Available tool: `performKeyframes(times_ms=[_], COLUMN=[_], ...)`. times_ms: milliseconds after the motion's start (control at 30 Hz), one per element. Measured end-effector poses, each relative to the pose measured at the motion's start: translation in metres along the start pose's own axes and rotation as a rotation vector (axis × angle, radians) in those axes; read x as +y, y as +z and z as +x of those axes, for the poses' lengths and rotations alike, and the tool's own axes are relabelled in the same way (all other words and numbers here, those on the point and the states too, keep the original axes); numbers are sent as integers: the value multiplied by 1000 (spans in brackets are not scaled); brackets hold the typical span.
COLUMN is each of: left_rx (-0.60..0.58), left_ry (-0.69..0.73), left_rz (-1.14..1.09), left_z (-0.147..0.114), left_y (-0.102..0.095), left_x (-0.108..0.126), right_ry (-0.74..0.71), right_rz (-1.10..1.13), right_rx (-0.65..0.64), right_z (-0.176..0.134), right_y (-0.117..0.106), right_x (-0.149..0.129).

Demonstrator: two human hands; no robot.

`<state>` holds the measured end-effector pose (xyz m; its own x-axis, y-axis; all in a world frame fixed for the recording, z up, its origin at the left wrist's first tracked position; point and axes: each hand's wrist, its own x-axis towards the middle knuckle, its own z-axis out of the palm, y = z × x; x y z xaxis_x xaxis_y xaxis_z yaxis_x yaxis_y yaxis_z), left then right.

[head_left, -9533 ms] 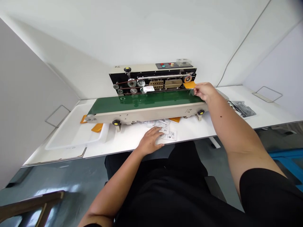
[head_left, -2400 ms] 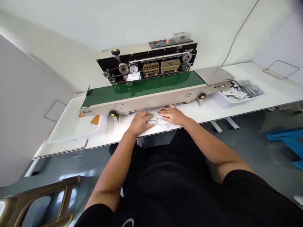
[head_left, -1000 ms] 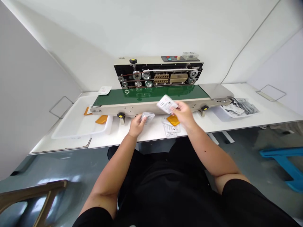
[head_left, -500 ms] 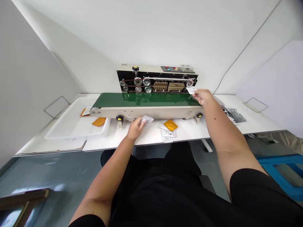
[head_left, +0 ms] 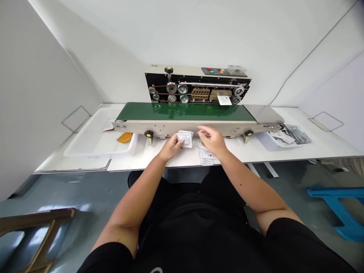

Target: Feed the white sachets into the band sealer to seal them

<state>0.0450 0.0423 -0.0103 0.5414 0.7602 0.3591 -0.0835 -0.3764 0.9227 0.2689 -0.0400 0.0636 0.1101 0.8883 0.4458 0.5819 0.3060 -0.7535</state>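
One-handed, grips packets [head_left: 187, 140] in left hand [head_left: 170, 148]; holds right hand [head_left: 214, 141] loose-fingered, apparently bare. Could drop packets through too weak a pinch.

You are facing a green-belted metal machine [head_left: 186, 112] on a white desk [head_left: 267, 154]; a white rectangular plastic tray [head_left: 91, 138] is sitting at its left end, a white plastic bin [head_left: 269, 142] at its right, flat white packets [head_left: 206, 161] before it.

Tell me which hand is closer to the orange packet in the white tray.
Left: the left hand holds white printed packets to the right of the orange packet; the right hand is farther right.
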Motion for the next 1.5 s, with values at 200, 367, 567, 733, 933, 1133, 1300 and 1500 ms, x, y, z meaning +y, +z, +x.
performKeyframes(times_ms=[200, 367, 567, 733, 933, 1133, 1300, 1500], left_rx=[-123, -141, -121, -121, -134, -123, -117, -115], left_ry=[-34, -57, -105, -104, -108, -142, -146, -145], left_rz=[-63, -34, -30, -43, -52, -41, -49, -52], left_z=[-1, -1, -1, 0, 2, 2, 2, 2], left_y=[2, 2, 2, 1, -1, -2, -3, -4], left_x=[6, 3, 1, -2, -8, -6, -6, -5], right_ry=[144, 312, 355, 261, 121, 87, 20, 18], right_rz=[149, 322, 487, 468, 63, -175, -50, -113], right_rx=[-269, -62, 129, 396, 625, 533, 343, 327], right_z=[0, 6, 24, 61, 105, 119, 130, 148], right_y=[12, -4, -47, -118, -200, -217, -210, -209], right_x=[9, 18, 22, 40, 89, 118, 122, 139])
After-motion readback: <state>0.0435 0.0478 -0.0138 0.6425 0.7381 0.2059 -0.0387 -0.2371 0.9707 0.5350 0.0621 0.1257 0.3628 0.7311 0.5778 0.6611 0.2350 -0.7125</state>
